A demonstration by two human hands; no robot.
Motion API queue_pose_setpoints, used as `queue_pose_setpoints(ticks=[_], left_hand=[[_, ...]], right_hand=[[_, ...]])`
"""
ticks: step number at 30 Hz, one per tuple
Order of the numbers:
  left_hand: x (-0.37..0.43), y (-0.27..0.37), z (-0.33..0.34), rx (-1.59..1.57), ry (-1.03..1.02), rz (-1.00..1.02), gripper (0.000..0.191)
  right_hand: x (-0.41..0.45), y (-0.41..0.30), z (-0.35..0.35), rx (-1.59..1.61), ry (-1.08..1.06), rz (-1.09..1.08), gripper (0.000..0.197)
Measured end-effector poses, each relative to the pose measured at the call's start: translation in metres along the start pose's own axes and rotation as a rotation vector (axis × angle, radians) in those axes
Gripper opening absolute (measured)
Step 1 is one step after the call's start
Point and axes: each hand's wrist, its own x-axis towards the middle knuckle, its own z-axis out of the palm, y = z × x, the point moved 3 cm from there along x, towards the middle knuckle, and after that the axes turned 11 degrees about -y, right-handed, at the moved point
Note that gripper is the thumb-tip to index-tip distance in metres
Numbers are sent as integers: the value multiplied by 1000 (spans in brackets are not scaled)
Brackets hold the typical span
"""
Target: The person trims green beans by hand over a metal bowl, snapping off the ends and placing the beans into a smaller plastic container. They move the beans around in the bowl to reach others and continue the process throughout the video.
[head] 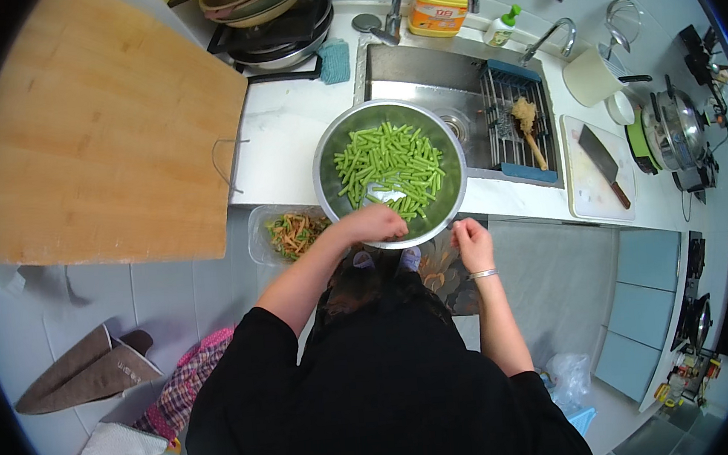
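A large stainless steel bowl point(327, 166) sits by the counter's front edge, overlapping the sink's near left corner. Cut green bean pieces point(390, 151) cover its bottom, with a pale, shiny patch point(385, 192) among them that I cannot identify. My left hand point(378, 222) is over the bowl's near rim, its fingers curled down; whatever may be inside them is hidden. Just outside the rim on the right, my right hand point(473, 241) has thumb and fingers drawn together, and I cannot tell if they pinch anything. A clear plastic container point(259, 245) with trimmings shows below the bowl's left side.
Behind the bowl is a steel sink point(415, 63) with a rack point(512, 71) holding a brush point(533, 140). Farther right, a cleaver point(599, 154) lies on a white cutting board point(582, 194). A big wooden board point(106, 132) stands at left, near stacked pans point(286, 57).
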Motion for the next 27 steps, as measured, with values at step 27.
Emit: queue_pose_setpoints(ticks=[27], left_hand=[[28,77,-7,613,699,176,30]], right_hand=[[28,28,18,530,-465,506,48]])
